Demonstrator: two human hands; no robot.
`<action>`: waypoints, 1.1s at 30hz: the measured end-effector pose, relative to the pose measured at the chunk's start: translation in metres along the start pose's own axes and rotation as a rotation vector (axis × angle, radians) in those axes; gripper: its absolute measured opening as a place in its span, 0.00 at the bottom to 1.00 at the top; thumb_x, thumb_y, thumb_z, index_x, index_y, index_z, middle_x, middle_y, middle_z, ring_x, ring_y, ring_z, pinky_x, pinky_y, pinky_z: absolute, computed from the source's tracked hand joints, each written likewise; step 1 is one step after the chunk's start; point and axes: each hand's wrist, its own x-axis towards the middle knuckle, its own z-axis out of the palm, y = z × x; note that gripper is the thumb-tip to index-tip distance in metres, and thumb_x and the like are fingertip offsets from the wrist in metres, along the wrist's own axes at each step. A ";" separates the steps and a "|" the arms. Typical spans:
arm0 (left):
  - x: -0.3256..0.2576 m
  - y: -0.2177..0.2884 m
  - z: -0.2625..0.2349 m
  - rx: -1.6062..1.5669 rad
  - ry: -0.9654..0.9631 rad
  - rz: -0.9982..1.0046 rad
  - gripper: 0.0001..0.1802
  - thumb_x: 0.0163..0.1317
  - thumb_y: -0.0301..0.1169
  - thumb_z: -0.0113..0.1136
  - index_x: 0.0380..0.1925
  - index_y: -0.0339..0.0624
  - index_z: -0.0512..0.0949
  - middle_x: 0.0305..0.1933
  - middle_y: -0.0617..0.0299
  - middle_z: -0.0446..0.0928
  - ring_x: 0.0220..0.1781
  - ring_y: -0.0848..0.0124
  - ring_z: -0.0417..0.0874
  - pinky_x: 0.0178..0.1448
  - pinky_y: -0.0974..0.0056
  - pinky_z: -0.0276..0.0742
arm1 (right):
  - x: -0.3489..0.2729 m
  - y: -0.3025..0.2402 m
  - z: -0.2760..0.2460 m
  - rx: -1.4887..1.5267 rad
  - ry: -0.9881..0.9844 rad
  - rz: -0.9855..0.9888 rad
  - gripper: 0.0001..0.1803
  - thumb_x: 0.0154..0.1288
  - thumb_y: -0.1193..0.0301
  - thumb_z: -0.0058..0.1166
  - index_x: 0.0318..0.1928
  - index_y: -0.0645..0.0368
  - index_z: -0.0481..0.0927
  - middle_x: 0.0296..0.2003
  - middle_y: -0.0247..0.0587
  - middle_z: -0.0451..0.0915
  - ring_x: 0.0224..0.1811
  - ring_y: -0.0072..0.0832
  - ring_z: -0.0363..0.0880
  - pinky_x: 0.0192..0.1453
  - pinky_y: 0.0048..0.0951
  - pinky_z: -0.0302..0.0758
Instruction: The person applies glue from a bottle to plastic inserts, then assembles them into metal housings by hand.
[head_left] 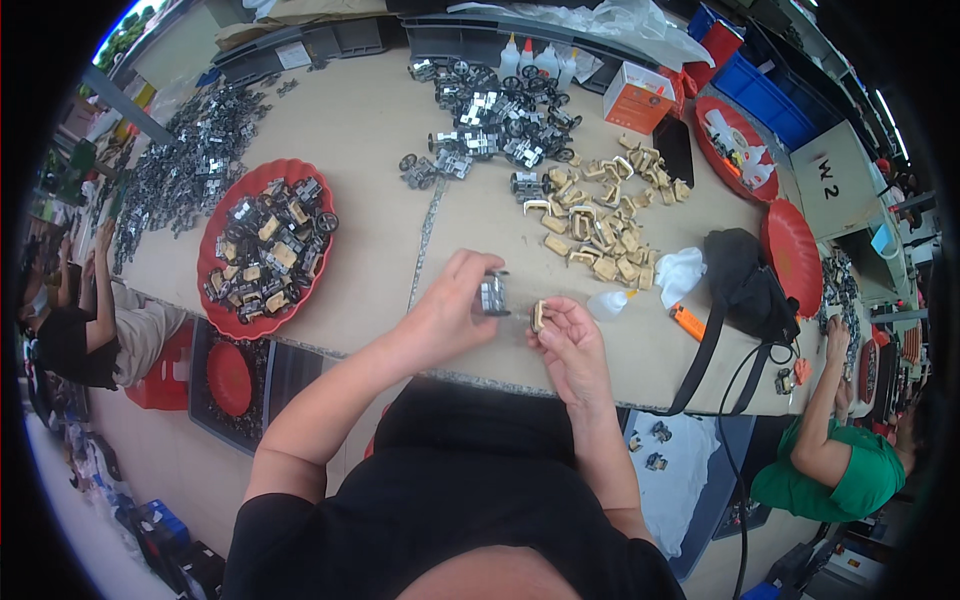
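Note:
Over the near edge of the table, my left hand (450, 305) is closed on a small toy car chassis (493, 293), silver-grey with black wheels. Just to its right, my right hand (577, 348) pinches a tan plastic piece (538, 316) between thumb and fingers. A short gap separates the two parts. Beyond my right hand lies a heap of similar tan pieces (603, 230). Further back is a pile of wheeled chassis (490, 128). A white squeeze bottle (606, 304) with a yellow tip lies beside my right hand.
At left stands a red scalloped basin (208, 245) of chassis with tan parts, near a spread of grey parts (185, 150). On the right are an orange cutter (688, 321), a black bag (745, 280) with straps and a white cloth (680, 275). Co-workers sit at both sides.

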 end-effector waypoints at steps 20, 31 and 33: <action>-0.021 0.006 0.009 -0.713 -0.062 -0.210 0.16 0.48 0.19 0.58 0.39 0.34 0.70 0.40 0.62 0.69 0.35 0.79 0.73 0.38 0.74 0.74 | 0.003 -0.001 -0.003 0.008 -0.121 0.131 0.19 0.51 0.82 0.53 0.45 0.63 0.67 0.38 0.39 0.71 0.39 0.23 0.74 0.41 0.22 0.75; -0.022 0.004 0.002 -0.502 -0.034 -0.118 0.16 0.47 0.20 0.60 0.39 0.37 0.72 0.44 0.59 0.68 0.38 0.73 0.74 0.40 0.72 0.76 | 0.011 -0.006 -0.001 -0.049 -0.150 0.194 0.20 0.48 0.86 0.54 0.45 0.64 0.70 0.38 0.42 0.74 0.40 0.26 0.74 0.47 0.25 0.73; -0.023 0.004 0.001 -0.496 -0.046 -0.118 0.16 0.47 0.20 0.59 0.39 0.37 0.72 0.45 0.59 0.68 0.38 0.73 0.74 0.40 0.72 0.77 | 0.013 -0.007 0.001 -0.083 -0.116 0.244 0.20 0.48 0.86 0.54 0.44 0.65 0.70 0.37 0.43 0.75 0.40 0.26 0.75 0.46 0.26 0.73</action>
